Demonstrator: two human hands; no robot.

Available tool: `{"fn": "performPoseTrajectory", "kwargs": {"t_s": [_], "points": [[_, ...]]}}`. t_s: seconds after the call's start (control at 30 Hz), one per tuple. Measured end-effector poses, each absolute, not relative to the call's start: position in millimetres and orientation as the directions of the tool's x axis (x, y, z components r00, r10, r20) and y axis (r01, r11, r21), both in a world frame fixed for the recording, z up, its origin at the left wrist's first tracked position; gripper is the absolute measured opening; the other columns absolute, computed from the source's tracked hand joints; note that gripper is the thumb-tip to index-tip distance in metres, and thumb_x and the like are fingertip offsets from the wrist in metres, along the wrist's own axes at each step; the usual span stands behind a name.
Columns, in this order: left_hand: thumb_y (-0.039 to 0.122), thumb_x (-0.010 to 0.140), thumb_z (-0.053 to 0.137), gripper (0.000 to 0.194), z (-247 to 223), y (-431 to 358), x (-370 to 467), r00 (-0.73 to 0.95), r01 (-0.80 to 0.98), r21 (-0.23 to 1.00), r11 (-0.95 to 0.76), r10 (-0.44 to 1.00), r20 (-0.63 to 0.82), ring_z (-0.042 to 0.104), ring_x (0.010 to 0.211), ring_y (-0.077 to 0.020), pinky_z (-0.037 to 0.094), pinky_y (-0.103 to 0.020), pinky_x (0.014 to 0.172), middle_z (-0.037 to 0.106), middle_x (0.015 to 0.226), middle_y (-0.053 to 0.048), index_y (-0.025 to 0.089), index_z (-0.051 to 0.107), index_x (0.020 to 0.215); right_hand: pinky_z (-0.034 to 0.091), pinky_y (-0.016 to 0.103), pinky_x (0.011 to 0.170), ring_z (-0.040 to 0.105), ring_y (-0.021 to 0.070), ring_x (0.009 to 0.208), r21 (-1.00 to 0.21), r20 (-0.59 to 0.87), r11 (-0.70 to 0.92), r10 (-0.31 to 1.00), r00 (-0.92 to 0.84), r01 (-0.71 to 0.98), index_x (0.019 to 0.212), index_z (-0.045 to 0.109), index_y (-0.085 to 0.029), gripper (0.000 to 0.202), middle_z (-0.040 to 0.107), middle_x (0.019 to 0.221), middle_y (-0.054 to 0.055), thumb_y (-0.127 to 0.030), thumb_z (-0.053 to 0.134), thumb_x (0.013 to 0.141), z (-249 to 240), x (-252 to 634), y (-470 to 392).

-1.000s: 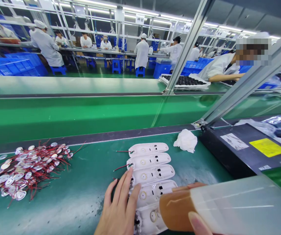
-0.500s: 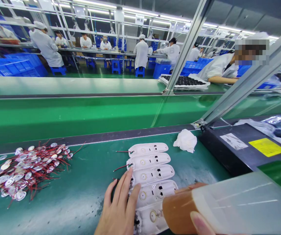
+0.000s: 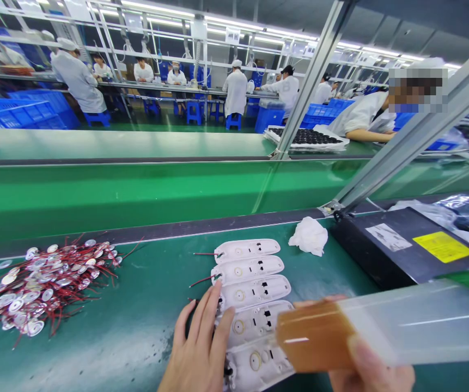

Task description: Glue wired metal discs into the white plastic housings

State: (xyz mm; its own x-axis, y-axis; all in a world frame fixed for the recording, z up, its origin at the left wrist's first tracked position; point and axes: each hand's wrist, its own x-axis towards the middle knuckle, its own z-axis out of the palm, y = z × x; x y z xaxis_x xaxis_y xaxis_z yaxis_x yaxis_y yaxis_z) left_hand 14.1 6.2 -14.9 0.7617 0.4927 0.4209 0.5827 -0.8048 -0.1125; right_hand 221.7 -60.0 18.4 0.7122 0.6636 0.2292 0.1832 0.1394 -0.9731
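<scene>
Several white plastic casings point(image 3: 254, 291) lie in a column on the green work surface. Each has a round ring and small dark cut-outs, and the far ones have a red wire at the left end. My left hand point(image 3: 201, 337) rests with fingers spread over the left ends of the nearer casings. My right hand point(image 3: 369, 365) is closed around a translucent bottle-like container point(image 3: 418, 321) whose left part is amber brown. It is held tilted over the right ends of the nearest casings; its tip is blurred. Left of my hands lies a pile of metal discs with red wires point(image 3: 50, 277).
A crumpled white tissue point(image 3: 310, 237) lies behind the casings. To the right stands a black box point(image 3: 406, 239) with a yellow label, beside a metal post point(image 3: 414, 130). Across the green divider point(image 3: 136, 190), a co-worker point(image 3: 365, 117) leans over near a tray of black parts point(image 3: 308, 139).
The container has shifted right and lies flatter, showing more of my right hand and the nearest casing. My left hand and the casings have stayed put.
</scene>
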Motion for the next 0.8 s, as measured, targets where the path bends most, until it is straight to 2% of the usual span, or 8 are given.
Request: {"fn": "performPoseTrajectory", "kwargs": {"t_s": [0.1, 0.2, 0.3, 0.37, 0.47, 0.6, 0.7, 0.8], "points": [[0.068, 0.073, 0.045, 0.074, -15.8, 7.9, 14.8, 0.763, 0.584, -0.135, -0.800, 0.484, 0.429, 0.041, 0.121, -0.0319, 0.028, -0.042, 0.092, 0.046, 0.130, -0.026, 0.011, 0.046, 0.120, 0.056, 0.034, 0.062, 0.065, 0.0254, 0.075, -0.934, 0.060, 0.306, 0.638, 0.767, -0.182, 0.089, 0.061, -0.021, 0.032, 0.066, 0.081, 0.005, -0.048, 0.068, 0.074, 36.3, 234.7, -45.8], [0.068, 0.072, 0.045, 0.074, -17.7, 9.1, 17.0, 0.760, 0.579, -0.141, -0.803, 0.470, 0.448, 0.041, 0.120, -0.0317, 0.026, -0.041, 0.093, 0.046, 0.129, -0.026, 0.011, 0.047, 0.119, 0.052, 0.025, 0.049, 0.058, 0.0165, 0.059, -0.842, -0.115, 0.423, 0.466, 0.877, -0.336, 0.080, 0.058, -0.021, 0.026, 0.060, 0.071, 0.001, -0.041, 0.069, 0.067, 52.2, 247.7, -30.8], [0.063, 0.073, 0.048, 0.068, -19.6, 8.0, 19.2, 0.735, 0.594, -0.087, -0.800, 0.496, 0.462, 0.041, 0.120, -0.0314, 0.025, -0.042, 0.094, 0.045, 0.131, -0.026, 0.012, 0.047, 0.118, 0.043, 0.018, 0.038, 0.045, 0.0101, 0.044, -0.756, -0.380, 0.425, 0.333, 0.863, -0.498, 0.077, 0.056, -0.018, 0.021, 0.052, 0.059, -0.001, -0.038, 0.057, 0.075, 55.3, 260.4, -20.3], [0.056, 0.072, 0.050, 0.063, -21.1, 7.0, 19.2, 0.705, 0.616, -0.030, -0.787, 0.534, 0.467, 0.039, 0.122, -0.0317, 0.024, -0.044, 0.094, 0.043, 0.133, -0.025, 0.012, 0.046, 0.117, 0.044, 0.016, 0.040, 0.047, 0.0098, 0.046, -0.724, -0.466, 0.394, 0.327, 0.822, -0.567, 0.077, 0.054, -0.015, 0.022, 0.050, 0.057, 0.000, -0.036, 0.050, 0.084, 51.5, 267.5, -16.7], [0.049, 0.073, 0.051, 0.063, -24.6, 8.2, 16.2, 0.722, 0.597, -0.041, -0.801, 0.514, 0.464, 0.036, 0.125, -0.0316, 0.023, -0.044, 0.096, 0.041, 0.136, -0.024, 0.011, 0.043, 0.122, 0.048, 0.015, 0.047, 0.053, 0.0098, 0.052, -0.694, -0.527, 0.372, 0.320, 0.787, -0.616, 0.078, 0.053, -0.013, 0.025, 0.053, 0.060, 0.002, -0.032, 0.046, 0.092, 45.1, 273.4, -14.0], [0.060, 0.075, 0.048, 0.078, -29.2, 11.5, 13.1, 0.718, 0.594, -0.082, -0.801, 0.481, 0.503, 0.035, 0.126, -0.0316, 0.022, -0.042, 0.096, 0.044, 0.134, -0.024, 0.006, 0.037, 0.130, 0.050, 0.014, 0.053, 0.059, 0.0096, 0.059, -0.691, -0.557, 0.325, 0.329, 0.762, -0.646, 0.078, 0.052, -0.013, 0.019, 0.060, 0.068, 0.005, -0.018, 0.042, 0.094, 43.1, 273.9, -11.3], [0.069, 0.078, 0.036, 0.081, -28.5, 9.8, 16.4, 0.654, 0.619, -0.002, -0.785, 0.514, 0.555, 0.034, 0.127, -0.0301, 0.022, -0.042, 0.096, 0.045, 0.134, -0.021, 0.010, 0.033, 0.134, 0.051, 0.015, 0.053, 0.060, 0.0096, 0.058, -0.715, -0.552, 0.276, 0.341, 0.761, -0.643, 0.075, 0.050, -0.014, 0.022, 0.061, 0.067, 0.005, -0.013, 0.040, 0.095, 42.5, 274.4, -10.3], [0.068, 0.084, 0.020, 0.074, -23.8, 5.2, 21.1, 0.590, 0.618, 0.126, -0.776, 0.564, 0.578, 0.031, 0.130, -0.0274, 0.020, -0.042, 0.098, 0.043, 0.136, -0.019, 0.015, 0.032, 0.134, 0.050, 0.016, 0.046, 0.058, 0.0106, 0.051, -0.741, -0.551, 0.199, 0.365, 0.751, -0.641, 0.073, 0.052, -0.013, 0.025, 0.062, 0.063, 0.007, -0.016, 0.039, 0.095, 39.2, 276.0, -9.8]]}}
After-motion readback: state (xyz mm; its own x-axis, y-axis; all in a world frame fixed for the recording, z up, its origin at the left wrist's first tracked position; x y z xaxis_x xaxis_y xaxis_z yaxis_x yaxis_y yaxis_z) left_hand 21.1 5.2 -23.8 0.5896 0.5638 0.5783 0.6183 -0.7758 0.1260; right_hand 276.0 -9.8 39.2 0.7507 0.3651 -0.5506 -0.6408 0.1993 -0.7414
